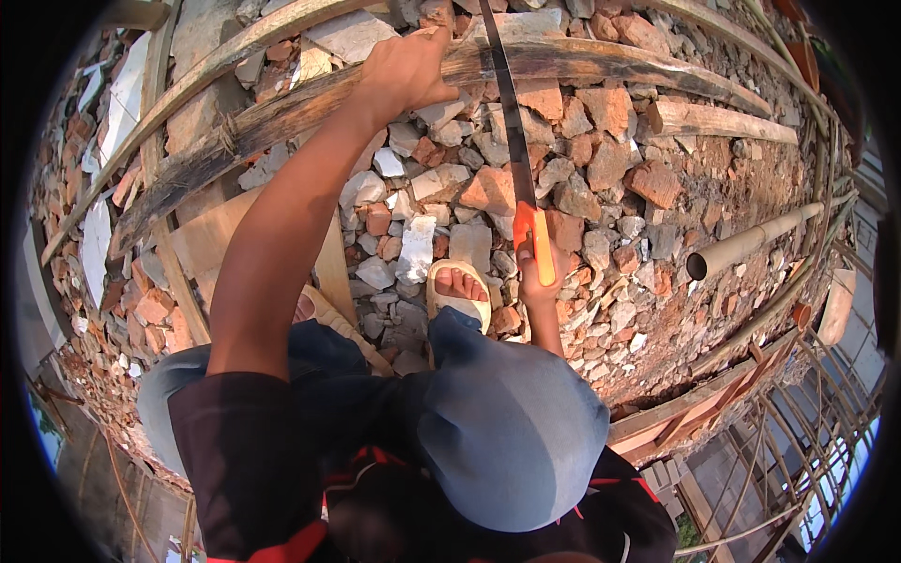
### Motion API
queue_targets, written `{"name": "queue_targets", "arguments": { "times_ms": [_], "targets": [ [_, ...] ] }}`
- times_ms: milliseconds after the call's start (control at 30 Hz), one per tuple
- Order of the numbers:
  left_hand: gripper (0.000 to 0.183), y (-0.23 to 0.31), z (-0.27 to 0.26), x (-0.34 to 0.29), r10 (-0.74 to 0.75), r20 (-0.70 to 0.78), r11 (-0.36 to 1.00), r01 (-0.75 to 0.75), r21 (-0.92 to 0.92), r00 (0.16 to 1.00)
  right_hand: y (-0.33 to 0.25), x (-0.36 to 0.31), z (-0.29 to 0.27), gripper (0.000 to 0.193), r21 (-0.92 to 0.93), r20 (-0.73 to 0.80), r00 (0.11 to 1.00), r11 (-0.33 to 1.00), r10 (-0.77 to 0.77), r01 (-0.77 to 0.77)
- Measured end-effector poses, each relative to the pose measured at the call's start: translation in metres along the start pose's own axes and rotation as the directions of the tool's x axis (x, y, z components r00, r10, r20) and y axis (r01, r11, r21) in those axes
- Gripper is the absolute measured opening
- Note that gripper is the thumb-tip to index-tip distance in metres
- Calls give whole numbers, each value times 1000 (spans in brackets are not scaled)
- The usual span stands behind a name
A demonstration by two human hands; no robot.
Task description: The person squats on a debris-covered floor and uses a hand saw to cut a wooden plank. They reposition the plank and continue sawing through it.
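Observation:
A long weathered wooden beam (610, 62), dark along its upper face, lies across the rubble ahead of me. My left hand (405, 73) grips it from above, thumb on the near side and fingers over the far side. In my right hand (544, 281) is the orange handle of a handsaw (515, 141). Its dark blade points away from me and crosses the beam just right of my left hand. Whether the teeth sit in a cut cannot be made out.
Broken bricks and concrete lumps (413, 249) cover the ground around my sandalled feet (460, 286). A shorter wood piece (723, 122) and a bamboo pole (751, 242) lie to the right. At the left, more planks (174, 80) cross one another.

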State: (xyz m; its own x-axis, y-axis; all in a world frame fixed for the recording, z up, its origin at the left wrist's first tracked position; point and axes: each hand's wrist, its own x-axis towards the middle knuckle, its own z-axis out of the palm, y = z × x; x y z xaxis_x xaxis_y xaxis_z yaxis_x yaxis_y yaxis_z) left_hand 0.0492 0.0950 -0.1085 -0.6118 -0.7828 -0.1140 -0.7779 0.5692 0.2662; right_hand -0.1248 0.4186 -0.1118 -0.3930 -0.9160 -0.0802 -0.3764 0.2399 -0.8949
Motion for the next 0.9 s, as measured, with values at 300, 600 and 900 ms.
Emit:
{"name": "queue_targets", "arguments": {
  "times_ms": [300, 600, 900],
  "targets": [
    [62, -3, 0, -3, -16, -16, 1000, 16, 11, 1000, -18, 33, 20, 12, 57, 11, 1000, 998, 2, -3],
    [64, 4, -1, -4, -9, 33, 1000, 8, 13, 999, -9, 49, 35, 11, 151, -37, 999, 989, -3, 8],
    [59, 1, 8, 2, 17, -21, 998, -18, -64, 1000, -11, 32, 35, 11, 136, -59, 998, 990, -14, 22]
  ]
}}
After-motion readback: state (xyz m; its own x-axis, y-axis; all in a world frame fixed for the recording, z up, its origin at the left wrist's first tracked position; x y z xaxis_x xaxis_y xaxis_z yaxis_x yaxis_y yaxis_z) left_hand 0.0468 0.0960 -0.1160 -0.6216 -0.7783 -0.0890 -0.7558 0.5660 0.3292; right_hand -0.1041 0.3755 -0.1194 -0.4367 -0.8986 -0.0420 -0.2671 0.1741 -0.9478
